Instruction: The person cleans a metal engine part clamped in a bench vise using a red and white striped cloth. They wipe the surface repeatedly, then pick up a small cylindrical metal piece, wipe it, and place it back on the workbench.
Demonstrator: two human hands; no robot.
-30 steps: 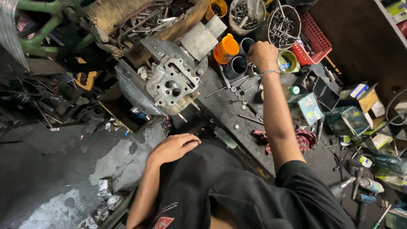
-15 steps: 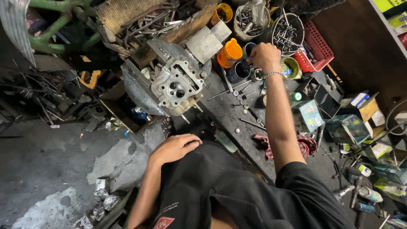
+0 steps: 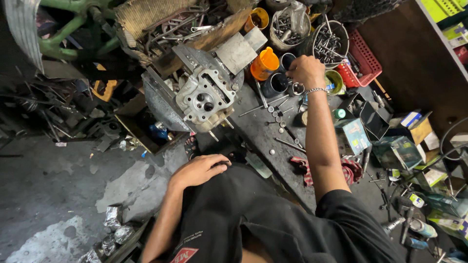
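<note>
Standing over the cluttered, grease-black workbench (image 3: 273, 141), the person in the dark shirt had both arms out in front. Largest on the bench was the grey cast-metal cylinder head (image 3: 204, 100), lying tilted at the bench's near-left edge with its round ports facing up; nobody touched it. It looked heavy, rigid and oily, a piece best taken with two hands by its outer flanks rather than by the thin studs sticking out below.

Behind it lay a flat grey metal plate (image 3: 237, 52), then an orange plastic jug (image 3: 264, 63), a round wire basket of long steel tools (image 3: 330, 46) and a red plastic crate (image 3: 361, 59).

The right hand (image 3: 306, 71), a silver chain at its wrist, reached far across to a small dark cup (image 3: 276, 84) and a short shiny metal ring-shaped piece (image 3: 297, 88) just under the knuckles. Its fingers were curled downward and close together, but whether they pinched anything I could not tell. That small ring, lying on the bench between the dark cup and the wrist, seemed light, hard and slick with oil, so a fingertip pinch across its rim would suit it.

The left hand (image 3: 199, 170) lay flat on the person's own black-clad lap, fingers loosely spread, holding nothing. Small valves and pins (image 3: 279, 118) lay scattered mid-bench.
</note>
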